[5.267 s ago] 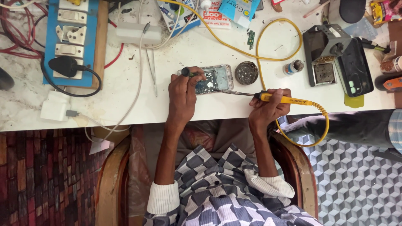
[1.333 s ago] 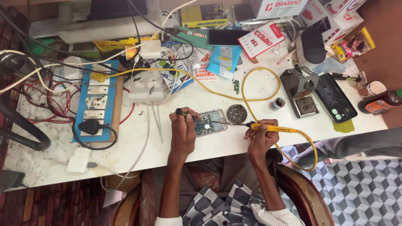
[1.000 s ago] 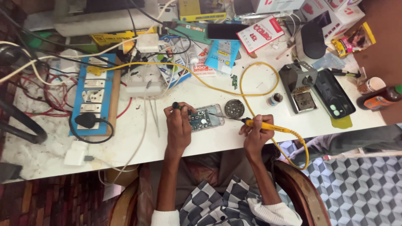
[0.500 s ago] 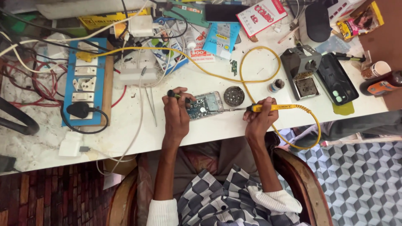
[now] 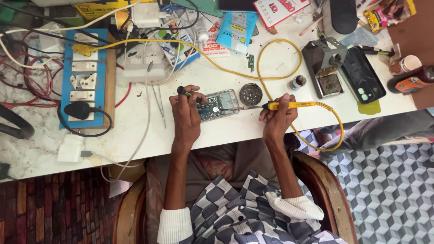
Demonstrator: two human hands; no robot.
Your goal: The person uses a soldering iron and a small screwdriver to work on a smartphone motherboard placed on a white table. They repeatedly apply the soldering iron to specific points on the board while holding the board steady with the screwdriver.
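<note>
At the far left of your bench (image 5: 40, 149) a blue switchboard (image 5: 88, 74) lies flat with a black plug (image 5: 77, 110) pushed into its lowest socket, and a white adapter (image 5: 71, 148) sits just below it near the front edge. A white cable (image 5: 145, 122) runs down the bench beside a pair of tweezers (image 5: 159, 101). Your left hand (image 5: 186, 115) is closed around a small black tool with a green band (image 5: 186, 93), its fingers curled at the left edge of the opened phone (image 5: 217, 104), which lies flat on the bench between your two hands, its board facing up. Just right of the phone sits a round tip cleaner (image 5: 251, 94). Your right hand (image 5: 278, 118) grips the yellow soldering iron (image 5: 294, 105) like a pen, the metal tip reaching left onto the phone's board. The iron's yellow cord (image 5: 337, 131) loops off the bench edge to the right of that hand and another stretch arcs across the back of the bench. Further right stand a small round pot (image 5: 297, 82), a grey iron stand (image 5: 326, 56) with a square sponge tray, and a dark phone back (image 5: 361, 80) with a camera cutout. At the right end are a small cup (image 5: 406, 64) and an orange and black tool (image 5: 413, 81).
</note>
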